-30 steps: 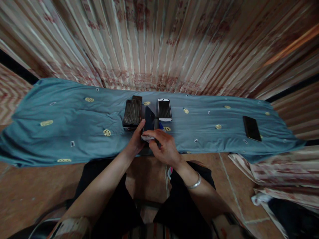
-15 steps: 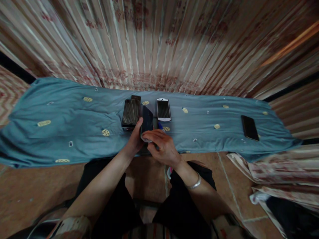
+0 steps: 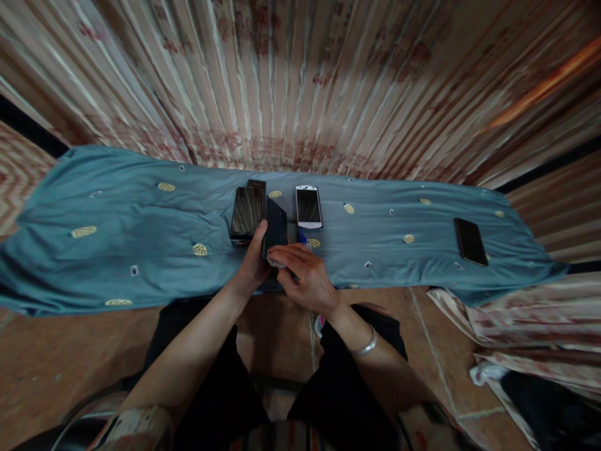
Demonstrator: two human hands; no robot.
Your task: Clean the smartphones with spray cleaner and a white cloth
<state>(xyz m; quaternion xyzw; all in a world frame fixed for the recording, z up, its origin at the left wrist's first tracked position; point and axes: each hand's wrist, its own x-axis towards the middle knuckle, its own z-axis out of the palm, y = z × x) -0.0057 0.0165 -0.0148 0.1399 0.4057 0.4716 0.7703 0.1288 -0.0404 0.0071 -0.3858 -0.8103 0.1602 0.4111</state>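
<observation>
A dark phone (image 3: 275, 227) is gripped along its left side by my left hand (image 3: 255, 260), which holds it tilted above the cloth. My right hand (image 3: 306, 275) is closed at the phone's lower end, pinching a small pale wipe or cloth (image 3: 277, 262) against it. Left of my hands lie dark phones in a stack, the top one (image 3: 247, 213) with a glossy screen. A white-framed phone (image 3: 308, 207) rests face up just beyond my right hand. Something small and blue (image 3: 302, 237) shows partly beside my right fingers.
A blue-green patterned cloth (image 3: 154, 219) covers the long narrow table. Another black phone (image 3: 470, 241) lies toward its right end. A pleated curtain (image 3: 300, 94) hangs right behind the table. Dark fabric (image 3: 539, 401) lies on the tiled floor at the lower right.
The held phone has tilted slightly and shifted a little to the left with my left hand. My right hand stays at its lower end with the pale wipe.
</observation>
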